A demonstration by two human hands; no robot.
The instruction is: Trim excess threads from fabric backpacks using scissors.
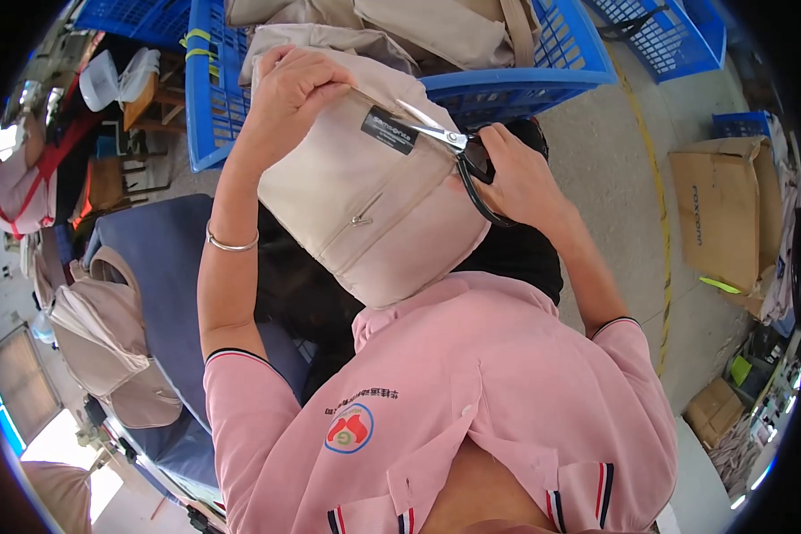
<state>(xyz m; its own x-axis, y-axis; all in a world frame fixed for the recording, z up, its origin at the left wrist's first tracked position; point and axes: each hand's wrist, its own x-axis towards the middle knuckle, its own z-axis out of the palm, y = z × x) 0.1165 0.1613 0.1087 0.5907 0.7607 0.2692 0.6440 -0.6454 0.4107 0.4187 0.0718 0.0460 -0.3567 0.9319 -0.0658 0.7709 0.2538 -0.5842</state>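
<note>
A beige fabric bag [316, 191] rests on my lap, its inside lining and a short zipper [362, 219] facing up. Near its top edge is a dark sewn-in label [389, 130]. My left hand [298, 93] pinches the bag's top edge, fingers closed on the cloth. Black-handled scissors [457, 140] are in my right hand [518, 173], fingers wrapped round the handles. Their metal blades lie over the cloth beside the label, pointing up and left. Whether the blades touch a thread cannot be made out.
A blue plastic crate [516, 84] with beige bags [454, 36] stands just ahead. Another blue crate [672, 40] is at the far right, above a cardboard box [712, 209]. On the left, a beige backpack [107, 334] lies by a dark blue surface [165, 267]. Another person sits far left.
</note>
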